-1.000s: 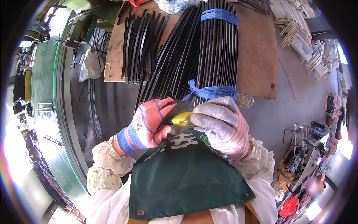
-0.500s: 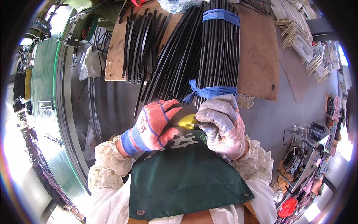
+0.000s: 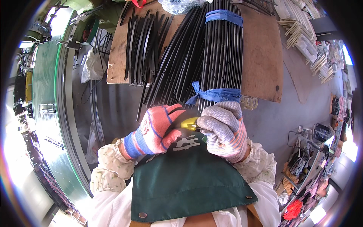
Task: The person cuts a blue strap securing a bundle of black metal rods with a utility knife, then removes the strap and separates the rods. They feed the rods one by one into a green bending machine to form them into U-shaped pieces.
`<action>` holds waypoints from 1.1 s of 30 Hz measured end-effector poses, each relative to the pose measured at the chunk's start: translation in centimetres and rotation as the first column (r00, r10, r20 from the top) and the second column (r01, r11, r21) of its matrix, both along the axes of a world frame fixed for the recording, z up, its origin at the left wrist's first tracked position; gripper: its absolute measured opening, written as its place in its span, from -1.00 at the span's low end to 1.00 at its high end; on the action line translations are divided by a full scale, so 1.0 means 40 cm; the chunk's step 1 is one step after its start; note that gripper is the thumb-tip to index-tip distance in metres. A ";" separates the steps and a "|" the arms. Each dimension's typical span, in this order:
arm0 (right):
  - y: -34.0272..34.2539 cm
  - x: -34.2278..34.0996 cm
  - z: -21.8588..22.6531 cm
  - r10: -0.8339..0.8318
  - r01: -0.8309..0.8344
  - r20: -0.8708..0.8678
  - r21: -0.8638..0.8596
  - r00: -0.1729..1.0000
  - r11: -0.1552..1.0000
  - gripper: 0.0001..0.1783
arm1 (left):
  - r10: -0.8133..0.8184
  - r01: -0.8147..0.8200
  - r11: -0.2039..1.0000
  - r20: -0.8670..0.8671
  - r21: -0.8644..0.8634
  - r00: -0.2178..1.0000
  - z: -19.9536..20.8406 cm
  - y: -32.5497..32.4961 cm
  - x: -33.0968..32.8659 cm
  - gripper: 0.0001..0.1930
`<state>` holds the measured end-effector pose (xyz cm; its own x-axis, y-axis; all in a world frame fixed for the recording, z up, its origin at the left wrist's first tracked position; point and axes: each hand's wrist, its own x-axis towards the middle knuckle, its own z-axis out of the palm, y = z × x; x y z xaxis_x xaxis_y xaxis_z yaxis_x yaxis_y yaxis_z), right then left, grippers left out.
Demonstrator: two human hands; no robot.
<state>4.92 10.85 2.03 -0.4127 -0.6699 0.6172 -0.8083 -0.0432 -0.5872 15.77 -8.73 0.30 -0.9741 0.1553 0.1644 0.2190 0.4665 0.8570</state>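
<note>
hands drawn closer over the apron

since the earliest picture the left hand (image 3: 159,126), in its pink and blue glove, has shifted slightly toward the right hand (image 3: 224,126), and its fingers now curl over the near end of the small yellow tool (image 3: 190,123). a second ago those fingers were spread wider, with more of the yellow part exposed between the two gloves. the right hand, in its grey knit glove, has settled a little lower and closer to the green apron (image 3: 185,178). the visible yellow area has shrunk to a short section between the gloves.
</note>
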 end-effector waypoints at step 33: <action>-0.019 -0.046 0.004 -0.071 -0.281 0.982 0.118 0.172 0.953 -0.68 | -0.305 -0.320 0.698 0.670 0.640 0.677 0.042 -0.044 -0.037 -0.62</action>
